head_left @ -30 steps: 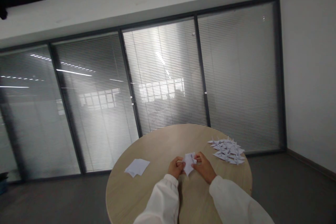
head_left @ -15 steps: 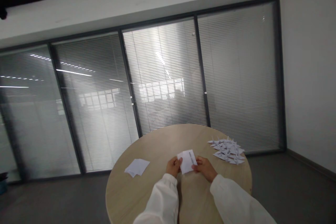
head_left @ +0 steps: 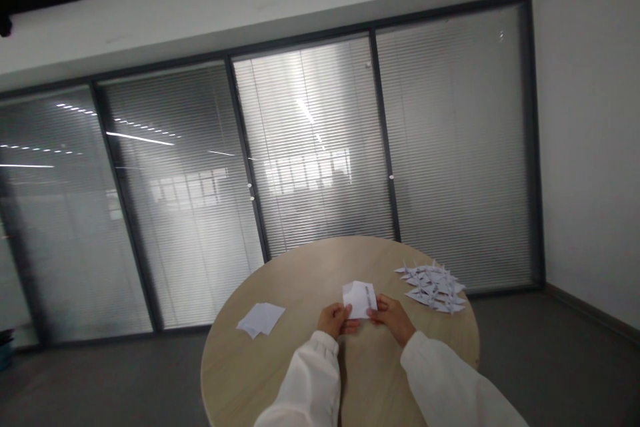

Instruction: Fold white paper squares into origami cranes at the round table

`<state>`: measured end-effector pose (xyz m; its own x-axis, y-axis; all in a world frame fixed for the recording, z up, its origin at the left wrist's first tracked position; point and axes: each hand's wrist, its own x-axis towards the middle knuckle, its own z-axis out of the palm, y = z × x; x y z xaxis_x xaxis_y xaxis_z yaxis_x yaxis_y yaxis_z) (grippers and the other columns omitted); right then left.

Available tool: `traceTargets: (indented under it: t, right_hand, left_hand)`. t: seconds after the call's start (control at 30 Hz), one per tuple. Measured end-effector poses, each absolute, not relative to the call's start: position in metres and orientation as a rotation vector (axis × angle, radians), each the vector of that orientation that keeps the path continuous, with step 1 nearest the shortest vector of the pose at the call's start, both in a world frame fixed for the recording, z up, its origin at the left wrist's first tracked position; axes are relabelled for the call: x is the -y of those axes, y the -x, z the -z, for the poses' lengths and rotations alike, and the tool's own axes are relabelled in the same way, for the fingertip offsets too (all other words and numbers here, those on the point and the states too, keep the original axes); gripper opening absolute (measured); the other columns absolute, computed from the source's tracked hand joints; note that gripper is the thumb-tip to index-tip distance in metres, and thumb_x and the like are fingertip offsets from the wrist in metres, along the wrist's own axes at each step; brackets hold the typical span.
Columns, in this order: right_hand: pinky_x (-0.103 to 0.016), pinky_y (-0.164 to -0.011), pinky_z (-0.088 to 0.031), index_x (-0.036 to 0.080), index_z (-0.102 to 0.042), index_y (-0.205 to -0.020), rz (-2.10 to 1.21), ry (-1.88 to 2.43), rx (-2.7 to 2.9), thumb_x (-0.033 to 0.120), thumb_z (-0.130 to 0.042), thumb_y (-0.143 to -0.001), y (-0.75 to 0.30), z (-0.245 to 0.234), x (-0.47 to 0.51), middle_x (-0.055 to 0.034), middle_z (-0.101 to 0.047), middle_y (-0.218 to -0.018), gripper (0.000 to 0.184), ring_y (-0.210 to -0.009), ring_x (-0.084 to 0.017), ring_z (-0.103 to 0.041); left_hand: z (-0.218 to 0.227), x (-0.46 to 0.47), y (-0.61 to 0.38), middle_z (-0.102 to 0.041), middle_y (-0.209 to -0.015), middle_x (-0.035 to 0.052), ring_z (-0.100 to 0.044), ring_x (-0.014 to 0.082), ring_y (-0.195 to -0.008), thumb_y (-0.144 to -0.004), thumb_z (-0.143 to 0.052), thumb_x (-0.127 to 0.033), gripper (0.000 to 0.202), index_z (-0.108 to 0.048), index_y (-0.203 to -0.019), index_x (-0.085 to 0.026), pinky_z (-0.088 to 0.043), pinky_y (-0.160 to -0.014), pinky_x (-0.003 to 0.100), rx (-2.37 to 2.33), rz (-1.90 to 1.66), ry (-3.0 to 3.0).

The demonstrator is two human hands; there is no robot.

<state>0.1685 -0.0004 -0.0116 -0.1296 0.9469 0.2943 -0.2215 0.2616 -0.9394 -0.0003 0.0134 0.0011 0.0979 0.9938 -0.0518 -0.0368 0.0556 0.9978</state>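
A white sheet of paper (head_left: 359, 299), partly folded and bearing dark print along its right side, is held between my two hands above the table. My left hand (head_left: 336, 320) pinches its lower left corner, with some fingers stretched out underneath. At the lower right edge, my right hand (head_left: 393, 317) grips the sheet between thumb and fingers. Several folded paper cranes (head_left: 434, 287) lie heaped to the right of my right hand. Off to the left, a few flat white paper sheets (head_left: 261, 319) overlap one another.
The round wooden table (head_left: 240, 373) stands in front of me. Behind it runs a glass partition with blinds (head_left: 320, 147) in dark frames. A white wall (head_left: 590, 147) is on the right, and a blue pot (head_left: 6, 353) shows at the far left.
The paper has turned in my hands and sits slightly higher and further right. Fingers of my left hand now show below its lower edge. The cranes and loose sheets have stayed put.
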Motion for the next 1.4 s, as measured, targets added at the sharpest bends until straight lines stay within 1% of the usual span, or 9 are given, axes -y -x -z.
traceTargets:
  t: [0.3,0.43,0.57,0.63,0.77,0.87,1.0,1.17,1.4]
  right_hand:
    - [-0.025,-0.054,-0.044,0.015,-0.060,-0.081,-1.294,0.731,1.267,0.035,-0.075,-0.050,-0.167,0.018,-0.005,-0.0037,-0.065,-0.076,0.041,-0.063,-0.016,-0.058]
    - [-0.026,-0.053,-0.044,0.015,-0.060,-0.082,-1.325,0.727,1.285,0.036,-0.075,-0.048,-0.166,0.019,-0.004,-0.0038,-0.065,-0.074,0.042,-0.060,-0.016,-0.058]
    - [-0.029,-0.055,-0.046,0.016,-0.060,-0.080,-1.403,0.746,1.371,0.038,-0.077,-0.044,-0.163,0.014,0.004,-0.0028,-0.065,-0.073,0.045,-0.062,-0.019,-0.059]
    - [-0.032,-0.058,-0.048,0.016,-0.059,-0.083,-1.402,0.720,1.402,0.039,-0.076,-0.045,-0.162,0.010,0.007,-0.0033,-0.065,-0.073,0.047,-0.063,-0.020,-0.059]
    - [-0.036,-0.071,-0.047,0.017,-0.058,-0.089,-1.272,0.632,1.372,0.041,-0.074,-0.050,-0.164,0.005,0.009,-0.0060,-0.065,-0.083,0.048,-0.076,-0.023,-0.060]
    - [-0.036,-0.075,-0.046,0.017,-0.058,-0.096,-1.184,0.632,1.378,0.042,-0.072,-0.056,-0.167,0.004,0.007,-0.0066,-0.064,-0.087,0.049,-0.083,-0.023,-0.059]
    - [-0.036,-0.077,-0.045,0.016,-0.060,-0.099,-1.134,0.641,1.446,0.043,-0.068,-0.061,-0.169,0.005,0.007,-0.0069,-0.064,-0.088,0.048,-0.083,-0.023,-0.058]
    - [-0.035,-0.079,-0.044,0.018,-0.065,-0.094,-0.949,0.692,1.559,0.047,-0.062,-0.066,-0.170,0.003,0.009,-0.0080,-0.063,-0.095,0.040,-0.088,-0.023,-0.057]
    - [-0.033,-0.079,-0.044,0.020,-0.066,-0.091,-0.809,0.718,1.665,0.045,-0.058,-0.071,-0.168,0.002,0.011,-0.0071,-0.063,-0.090,0.033,-0.086,-0.021,-0.057]
  left_hand:
    - [0.003,-0.015,0.003,-0.060,-0.048,0.0012,-0.059,0.0168,-0.046,-0.051,-0.064,-0.057,0.044,-0.049,-0.062,-0.016,-0.047,-0.047,0.027,-1.173,-1.142,-1.249]
    - [0.000,-0.015,0.004,-0.059,-0.053,-0.0007,-0.058,0.0148,-0.049,-0.050,-0.067,-0.052,0.043,-0.055,-0.070,-0.015,-0.044,-0.044,0.023,-1.241,-1.211,-1.315]
    - [-0.006,-0.015,0.006,-0.051,-0.042,-0.0041,-0.048,0.0097,-0.041,-0.050,-0.069,-0.048,0.045,-0.062,-0.075,-0.011,-0.035,-0.038,0.019,-1.212,-1.306,-1.379]
    - [-0.008,-0.013,0.006,-0.051,-0.042,-0.0034,-0.045,0.0086,-0.040,-0.050,-0.069,-0.048,0.046,-0.064,-0.075,-0.009,-0.033,-0.038,0.019,-1.159,-1.332,-1.368]
    - [-0.008,-0.008,0.004,-0.059,-0.051,0.0008,-0.049,0.0100,-0.045,-0.049,-0.069,-0.049,0.049,-0.066,-0.077,-0.008,-0.037,-0.044,0.020,-1.043,-1.279,-1.404]
    - [-0.007,-0.006,0.002,-0.062,-0.056,0.0025,-0.051,0.0112,-0.048,-0.049,-0.069,-0.048,0.049,-0.067,-0.077,-0.008,-0.039,-0.047,0.021,-1.000,-1.198,-1.422]
    - [-0.005,-0.008,0.002,-0.061,-0.054,0.0026,-0.051,0.0111,-0.047,-0.049,-0.070,-0.048,0.047,-0.067,-0.072,-0.008,-0.038,-0.047,0.022,-1.024,-1.199,-1.382]
    - [-0.006,-0.009,0.003,-0.062,-0.054,0.0031,-0.053,0.0121,-0.049,-0.049,-0.070,-0.046,0.044,-0.067,-0.069,-0.008,-0.040,-0.050,0.023,-1.044,-1.210,-1.379]
    - [0.000,-0.017,0.003,-0.059,-0.050,0.0013,-0.050,0.0107,-0.046,-0.048,-0.069,-0.048,0.042,-0.064,-0.061,-0.009,-0.038,-0.047,0.022,-1.092,-1.226,-1.363]
